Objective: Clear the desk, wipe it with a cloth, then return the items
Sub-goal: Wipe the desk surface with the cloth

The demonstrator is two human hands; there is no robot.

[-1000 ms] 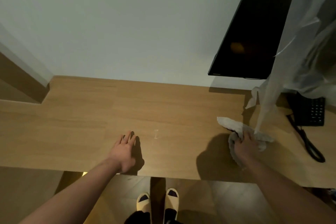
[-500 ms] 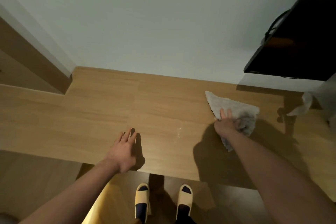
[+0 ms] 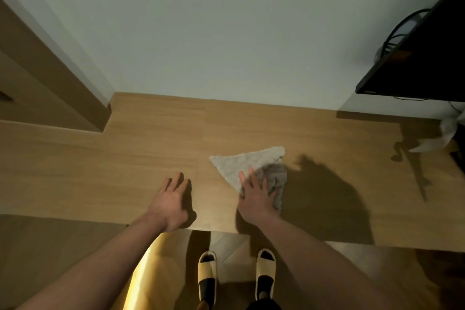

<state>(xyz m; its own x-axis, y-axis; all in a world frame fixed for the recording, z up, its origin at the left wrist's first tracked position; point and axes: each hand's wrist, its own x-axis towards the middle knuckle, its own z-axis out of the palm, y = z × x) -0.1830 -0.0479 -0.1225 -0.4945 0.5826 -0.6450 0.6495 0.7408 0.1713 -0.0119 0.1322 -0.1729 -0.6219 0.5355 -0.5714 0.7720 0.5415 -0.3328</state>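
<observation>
Desk [image 3: 251, 123]: a wooden top is seen, running from the left border to the right border of the view. Its back edge is met by the pale wall [image 3: 226, 33]. Its front edge runs just below both wrists.
Cloth [image 3: 247, 165]: a grey cloth is laid on the desk near the middle, a little to the right. One flat corner is pointed to the left and another toward the back right. The part at the right is bunched up.
Right hand [image 3: 255, 197]: it is laid flat on the near part of the cloth, with fingers stretched and slightly spread. The cloth is pressed to the desk, not pinched.
Left hand [image 3: 172, 200]: it is rested on the bare wood near the front edge, fingers straight and close together. Nothing is held. It is apart from the cloth.
Open room: wide bare wood is seen to the left of the left hand and behind both hands up to the wall. More bare wood, partly in shadow, is seen to the right of the cloth.
Left limit: a wooden panel [image 3: 50, 98] is set at the back left corner.
Right limit: a dark screen [image 3: 427, 63] is hung above the far right end. Some white plastic [image 3: 448, 133] is seen below it at the border.
Below the front edge: the floor and two slippers [image 3: 207, 277] are seen.
</observation>
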